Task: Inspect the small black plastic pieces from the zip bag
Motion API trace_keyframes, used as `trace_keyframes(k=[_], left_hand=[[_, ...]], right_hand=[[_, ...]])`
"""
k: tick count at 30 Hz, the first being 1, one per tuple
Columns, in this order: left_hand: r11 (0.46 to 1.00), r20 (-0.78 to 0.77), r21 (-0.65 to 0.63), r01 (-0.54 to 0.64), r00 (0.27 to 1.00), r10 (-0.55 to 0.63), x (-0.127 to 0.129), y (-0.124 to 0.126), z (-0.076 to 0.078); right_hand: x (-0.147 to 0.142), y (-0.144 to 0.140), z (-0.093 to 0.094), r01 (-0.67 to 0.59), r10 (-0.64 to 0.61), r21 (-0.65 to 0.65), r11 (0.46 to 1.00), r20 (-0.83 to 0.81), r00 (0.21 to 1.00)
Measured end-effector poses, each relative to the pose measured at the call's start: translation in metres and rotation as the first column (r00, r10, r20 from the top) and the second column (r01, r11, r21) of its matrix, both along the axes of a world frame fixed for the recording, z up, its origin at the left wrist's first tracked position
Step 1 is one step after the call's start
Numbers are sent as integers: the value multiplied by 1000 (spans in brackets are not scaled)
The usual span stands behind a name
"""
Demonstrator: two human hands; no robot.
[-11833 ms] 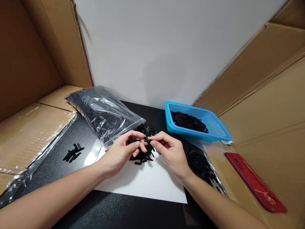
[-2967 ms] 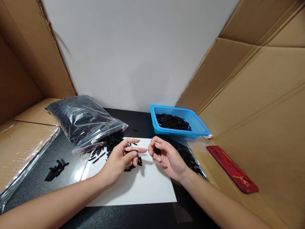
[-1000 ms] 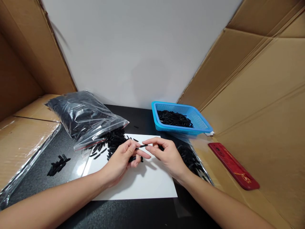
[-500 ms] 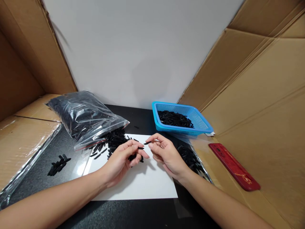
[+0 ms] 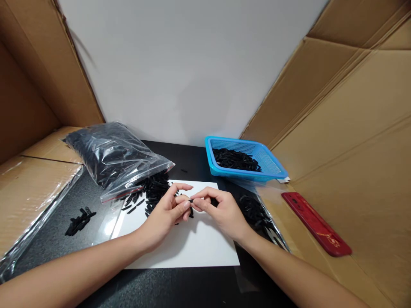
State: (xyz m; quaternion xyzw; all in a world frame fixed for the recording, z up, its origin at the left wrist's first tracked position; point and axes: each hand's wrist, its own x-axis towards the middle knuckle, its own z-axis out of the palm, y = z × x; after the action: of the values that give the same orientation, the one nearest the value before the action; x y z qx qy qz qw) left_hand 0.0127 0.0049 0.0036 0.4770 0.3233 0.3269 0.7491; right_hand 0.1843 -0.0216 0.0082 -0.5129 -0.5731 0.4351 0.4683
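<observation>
Above a white sheet of paper (image 5: pixel 199 250), my two hands meet at the fingertips. A small, narrow black piece (image 5: pixel 191 201) shows between them; what it is made of I cannot tell. My left hand (image 5: pixel 168 209) pinches it with the thumb against the fingers, its index finger raised apart. My right hand (image 5: pixel 221 208) grips its other side between thumb and index finger, so most of it is covered. Beyond my left hand lies a heap of similar black pieces (image 5: pixel 156 190), partly on the paper. A few more show under my fingers.
At the back left rests a clear zip bag (image 5: pixel 112 154) full of black pieces. A blue basket (image 5: pixel 248 174) at the back right holds more. A small black cluster (image 5: pixel 79 221) lies left, another bagged heap (image 5: pixel 253 211) right. A red case (image 5: pixel 316 224) lies beside the cardboard wall (image 5: pixel 359 141).
My hands, apart before with a black piece at each one's fingertips, have come together. The left index finger has lifted. Only one piece now shows plainly between the fingertips.
</observation>
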Motion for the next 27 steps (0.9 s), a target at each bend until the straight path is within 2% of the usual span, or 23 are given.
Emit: trace_keyframes(k=[7,11,17,20,22,25,27], left_hand=[[980,150,-196,-23,987,53,1,0,10],[979,160,-203,-6,986,39,1,-2,10],[980,206,-198,11,978,31,1,-2,5],[975,242,-219,23,970,31,1,0,6],[973,261,-227,31,965,30,1,0,7],[973,277,-226,38,960,27,2,1,7],[973,280,-228,36,960,30,1,1,6]], right_hand=[[4,2,1,121,-117,97,988,-43,992],[5,2,-1,115,-105,141,983,-73,992],[7,2,-3,112,-109,144,983,-34,993],[5,3,-1,124,-116,92,988,-96,989],[4,4,0,118,-115,-4,993,-237,965],[5,5,0,22,-76,-133,991,-416,906],[6,5,0,-19,-42,-148,989,-394,918]])
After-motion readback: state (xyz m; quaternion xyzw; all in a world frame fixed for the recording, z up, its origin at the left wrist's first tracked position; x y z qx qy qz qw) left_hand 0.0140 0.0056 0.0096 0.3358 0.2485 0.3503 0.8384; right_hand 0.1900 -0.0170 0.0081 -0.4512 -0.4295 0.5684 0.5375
